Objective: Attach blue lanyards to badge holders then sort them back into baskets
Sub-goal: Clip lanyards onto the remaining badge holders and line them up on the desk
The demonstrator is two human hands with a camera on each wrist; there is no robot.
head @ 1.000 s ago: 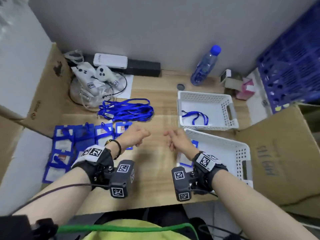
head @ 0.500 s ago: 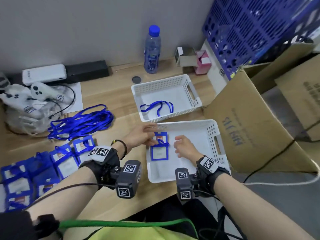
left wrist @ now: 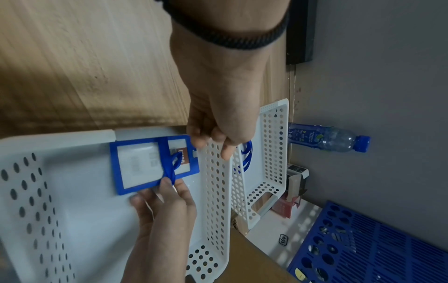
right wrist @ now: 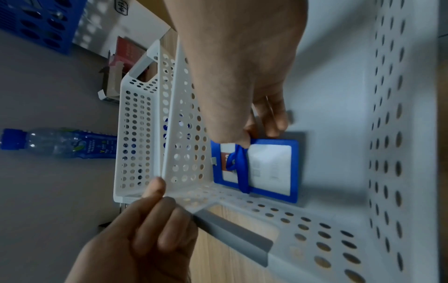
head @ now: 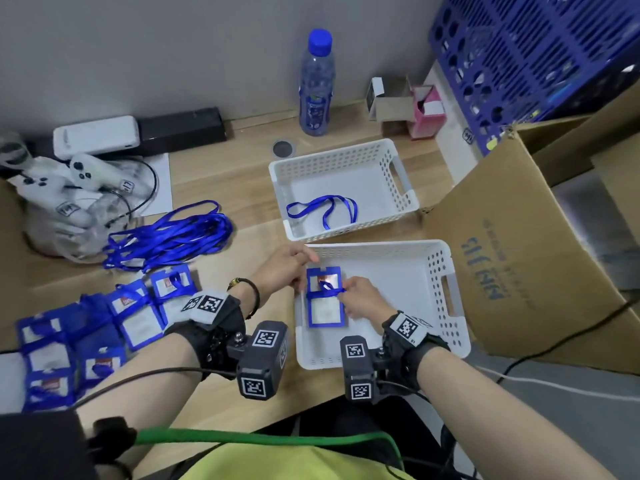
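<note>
A blue badge holder [head: 325, 308] [left wrist: 140, 166] [right wrist: 269, 164] lies flat in the near white basket [head: 446, 306], close to its far left corner. A blue lanyard [head: 329, 289] [left wrist: 173, 166] [right wrist: 242, 168] is wrapped round the holder. My right hand [head: 346, 293] [left wrist: 167, 188] [right wrist: 243, 137] pinches that lanyard at the holder's right edge. My left hand [head: 304, 268] [left wrist: 213, 147] [right wrist: 157, 193] grips the basket's far left corner wall, thumb inside, fingers outside. The far white basket [head: 346, 154] holds one loose lanyard [head: 322, 209].
A pile of loose lanyards [head: 173, 237] and several finished badge holders [head: 86, 334] lie on the table to the left. A water bottle [head: 317, 84], small boxes [head: 405, 102] and a bag of controllers [head: 69, 188] stand at the back. A cardboard box [head: 519, 254] flanks the baskets.
Both hands moved right from the table's middle into the near basket with the wrapped badge holder. It now lies on the basket floor, and my left hand has shifted to the corner wall.
</note>
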